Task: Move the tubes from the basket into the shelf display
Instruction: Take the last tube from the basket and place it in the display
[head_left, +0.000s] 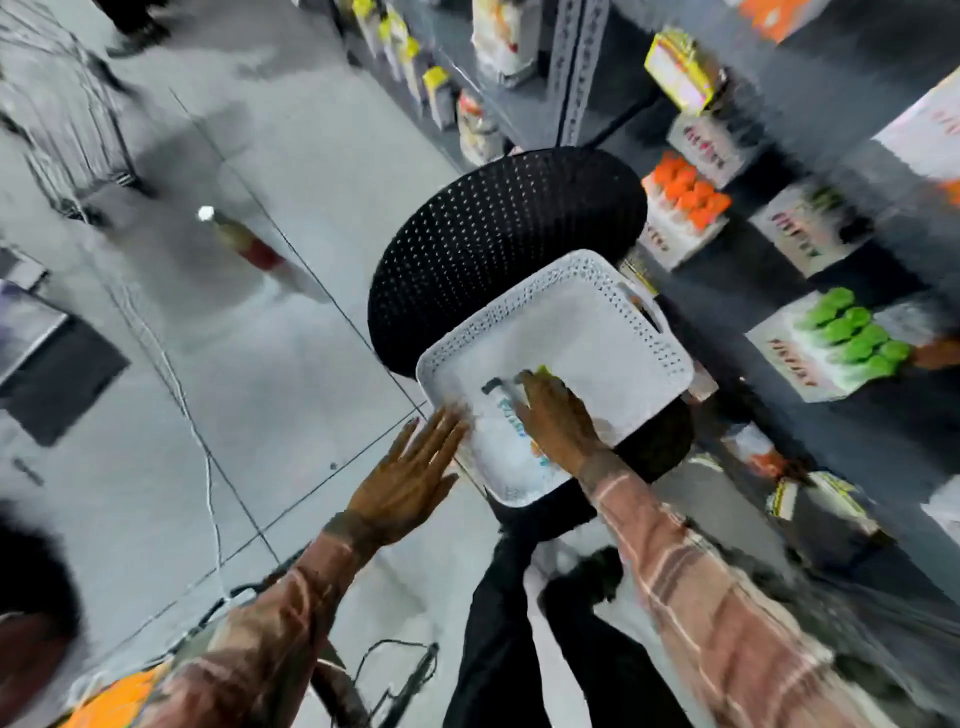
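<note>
You have a black perforated stool (498, 234) standing on the pale grey floor (291, 322), and the white basket (566, 332) sits on its near edge, overhanging toward you. Dark lines cross the floor, and a thin white cable (208, 483) trails over it at your left. A bottle (244, 239) with a white cap stands on the floor well to the left of the stool. To your right, the dark shelf unit (883, 67) carries white display boxes: one filled with orange-capped tubes (688, 195), another with green-capped tubes (852, 332). Motion blur hides the print on them.
</note>
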